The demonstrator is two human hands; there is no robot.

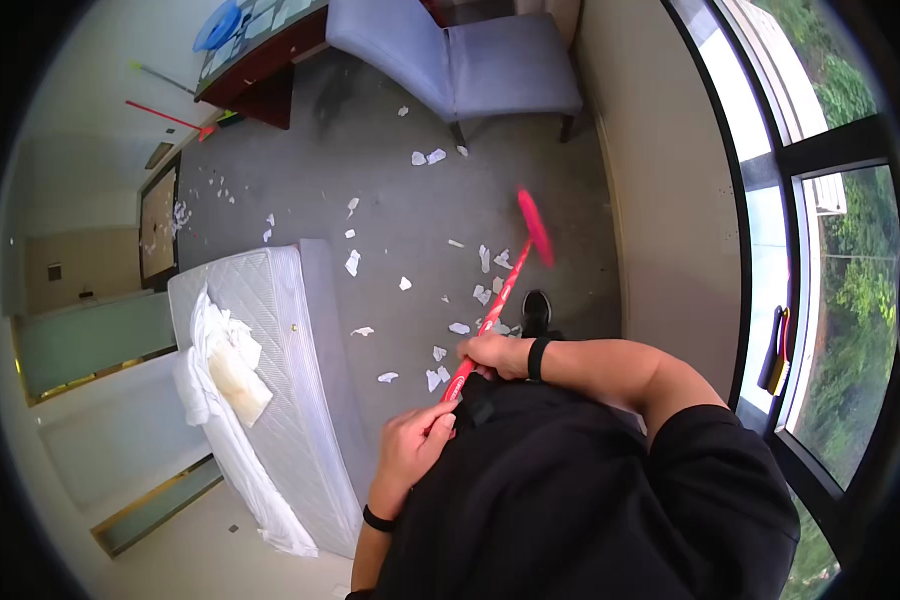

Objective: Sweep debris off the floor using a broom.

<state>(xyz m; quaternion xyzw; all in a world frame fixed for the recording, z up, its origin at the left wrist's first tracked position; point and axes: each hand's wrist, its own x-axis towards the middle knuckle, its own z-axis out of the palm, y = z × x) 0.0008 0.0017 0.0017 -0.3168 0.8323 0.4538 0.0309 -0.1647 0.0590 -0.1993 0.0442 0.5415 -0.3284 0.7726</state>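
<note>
A broom with a red handle [500, 302] and a pinkish-red head [535, 228] slants across in front of me, its head blurred and low over the grey floor near the right wall. My right hand [495, 354] is closed round the middle of the handle. Closer to my body, my left hand [416, 446] grips the handle's upper end. Torn white paper scraps [484, 258] lie scattered to the left of the broom head, with more scraps [352, 262] further left. My shoe [537, 312] shows just beyond my right hand.
On the left lies a mattress [315, 420] with a crumpled white cloth [210, 330] on it. A grey chair [510, 65] stands ahead, beside a dark red desk [270, 55] bearing a blue basin [218, 25]. Red-handled tool [165, 115] leans far left; window [850, 260] at right.
</note>
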